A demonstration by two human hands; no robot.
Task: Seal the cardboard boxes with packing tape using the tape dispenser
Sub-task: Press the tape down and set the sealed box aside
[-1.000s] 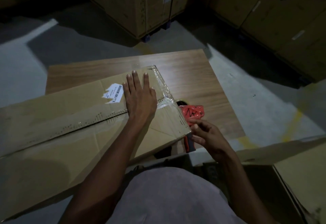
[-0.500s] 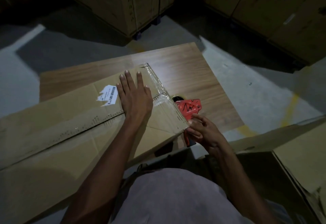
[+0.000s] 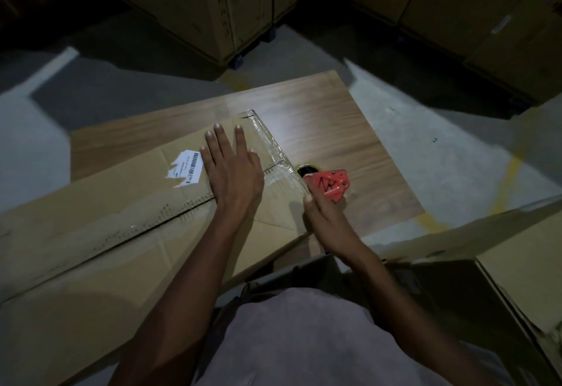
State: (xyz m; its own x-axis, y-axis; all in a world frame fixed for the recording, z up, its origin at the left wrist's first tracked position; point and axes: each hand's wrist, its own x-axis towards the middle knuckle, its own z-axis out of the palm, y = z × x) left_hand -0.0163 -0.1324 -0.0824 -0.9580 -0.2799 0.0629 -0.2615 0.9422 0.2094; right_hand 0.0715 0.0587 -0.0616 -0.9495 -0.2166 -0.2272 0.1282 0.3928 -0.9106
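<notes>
- The cardboard box [image 3: 127, 233] lies flat on the wooden table [image 3: 349, 130], its long side running toward your left, and it overhangs the near edge of the table.
- Clear tape [image 3: 273, 154] already covers the right end of the box, along the edge and over the corner.
- Your left hand [image 3: 231, 172] presses flat on top of the box with straight fingers, just beside a torn white label [image 3: 187, 168].
- Your right hand [image 3: 325, 224] grips the red tape dispenser [image 3: 330, 186] at the right end of the box, its fingers curled around the handle.
- The dispenser touches the taped right edge of the box.
- Your two hands are apart, near each other.
- Another cardboard box [image 3: 523, 264] stands at your right side.
</notes>
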